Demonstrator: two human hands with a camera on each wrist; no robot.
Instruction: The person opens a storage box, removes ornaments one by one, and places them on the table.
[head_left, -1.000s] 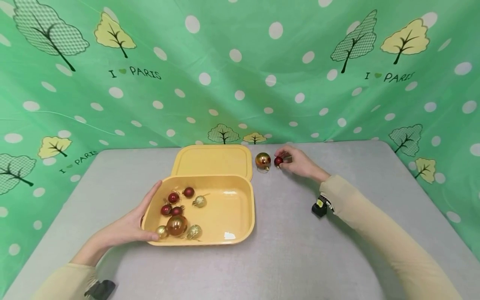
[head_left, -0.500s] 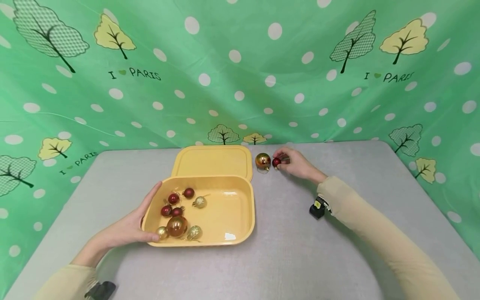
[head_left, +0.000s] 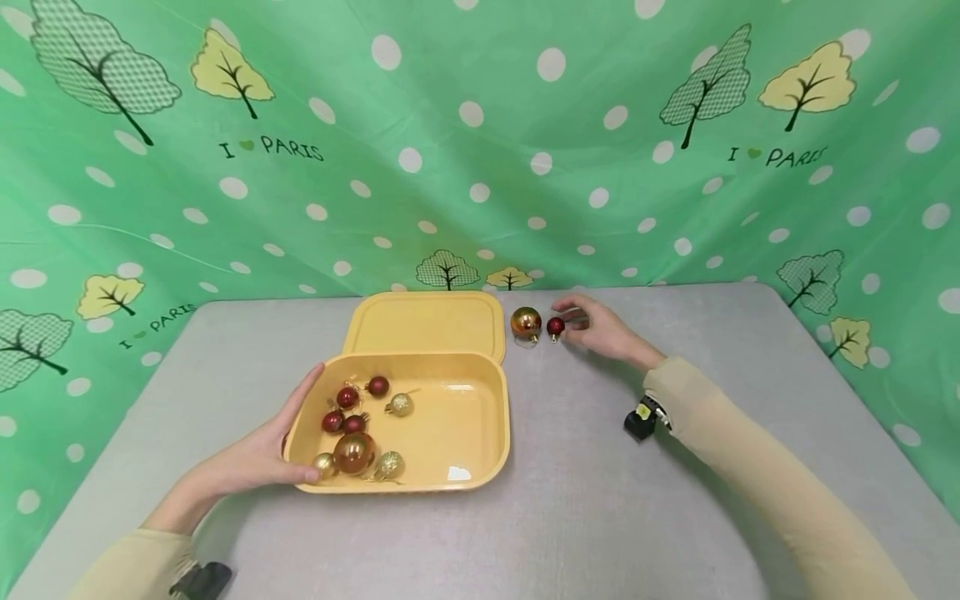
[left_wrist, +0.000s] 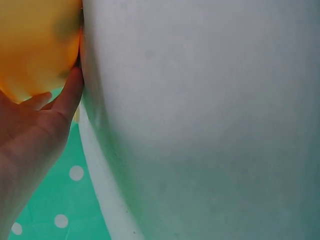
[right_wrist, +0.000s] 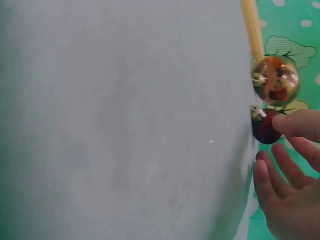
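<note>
My left hand (head_left: pixel 258 450) holds the left end of a yellow plastic box (head_left: pixel 457 433), thumb at the front rim and fingers along the outer wall. In the left wrist view, those fingers (left_wrist: pixel 70 95) lie against the box's side. Inside the box, several small red Christmas baubles (head_left: pixel 378 386) lie with a large gold bauble (head_left: pixel 354 453) and smaller gold ones (head_left: pixel 389 464). My right hand (head_left: pixel 600 329) is spread beside a small red bauble (head_left: pixel 555 326) on the table. In the right wrist view, the thumb (right_wrist: pixel 295 124) overlaps this bauble while the other fingers stand apart.
Just left of the red bauble sits a large shiny gold bauble (head_left: pixel 526 322). A yellow lid (head_left: pixel 427 323) lies flat behind the box. The grey table (head_left: pixel 585 500) ends at a green polka-dot curtain (head_left: pixel 480 150).
The right hand moved the small red bauble slightly left toward the large gold one, then loosened its fingers and drew back right a little. The left hand and box stayed put.
</note>
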